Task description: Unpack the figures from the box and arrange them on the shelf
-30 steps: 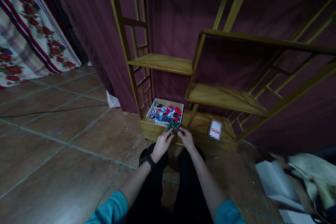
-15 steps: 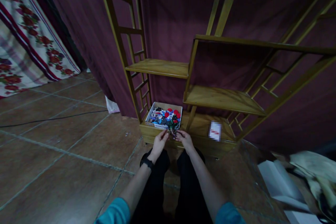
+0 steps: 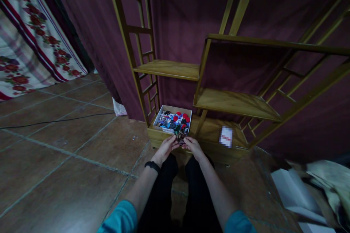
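Between my two hands is a small dark, shiny, greenish-brown thing (image 3: 181,137); its exact kind is too small to tell. My left hand (image 3: 165,146) pinches its left edge, with a black band on the wrist. From the other side my right hand (image 3: 193,145) grips it, fingers closed. Just beyond my fingers, a shallow white box (image 3: 158,119) stands on the low wooden base, full of small mixed pieces (image 3: 172,120) in red, blue, white and black. The held thing overlaps the box's front right corner in view.
A wooden shelf unit (image 3: 235,102) rises ahead before a maroon curtain (image 3: 177,18). A small white packet (image 3: 225,136) lies on its base to the right. White boxes (image 3: 294,187) and pale cloth (image 3: 332,178) are at the right; a black cable (image 3: 68,119) crosses the tiled floor.
My hands have shifted slightly around the dark thing, and its visible shape has turned a little. The whole view has moved slightly. The box stays on the base.
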### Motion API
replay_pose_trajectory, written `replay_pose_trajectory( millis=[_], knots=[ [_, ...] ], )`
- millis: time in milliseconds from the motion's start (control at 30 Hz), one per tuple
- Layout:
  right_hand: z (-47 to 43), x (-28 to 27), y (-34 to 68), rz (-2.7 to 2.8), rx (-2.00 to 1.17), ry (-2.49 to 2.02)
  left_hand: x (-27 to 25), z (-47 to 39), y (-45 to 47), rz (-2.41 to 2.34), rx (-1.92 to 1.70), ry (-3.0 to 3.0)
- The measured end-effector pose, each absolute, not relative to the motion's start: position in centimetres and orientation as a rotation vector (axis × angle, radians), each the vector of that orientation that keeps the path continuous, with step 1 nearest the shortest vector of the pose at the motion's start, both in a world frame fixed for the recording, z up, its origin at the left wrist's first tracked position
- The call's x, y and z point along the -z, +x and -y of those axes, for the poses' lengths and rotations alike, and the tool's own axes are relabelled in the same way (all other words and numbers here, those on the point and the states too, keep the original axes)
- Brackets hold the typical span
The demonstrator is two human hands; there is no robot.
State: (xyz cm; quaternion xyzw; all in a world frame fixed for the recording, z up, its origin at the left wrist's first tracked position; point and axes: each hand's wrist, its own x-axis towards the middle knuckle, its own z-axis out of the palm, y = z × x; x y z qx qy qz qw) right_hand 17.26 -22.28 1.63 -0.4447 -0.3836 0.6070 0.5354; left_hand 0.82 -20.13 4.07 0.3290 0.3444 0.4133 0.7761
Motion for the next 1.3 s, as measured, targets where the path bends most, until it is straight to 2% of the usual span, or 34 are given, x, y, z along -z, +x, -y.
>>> replay_pose_trajectory(
  millis=[633,933,1300],
  knots=[
    [23.6,-3.5,16.6,0.803,-1.756,-0.899,-4.4,20.6,0.8,-0.639,-0.948,0.606],
    [23.9,-3.6,16.4,0.895,-1.712,-0.861,-4.2,20.2,1.3,-0.736,-1.062,0.520],
    [23.3,-2.3,15.4,1.030,-1.465,-0.963,-4.3,20.4,2.1,-0.791,-1.106,0.492]
  ],
)
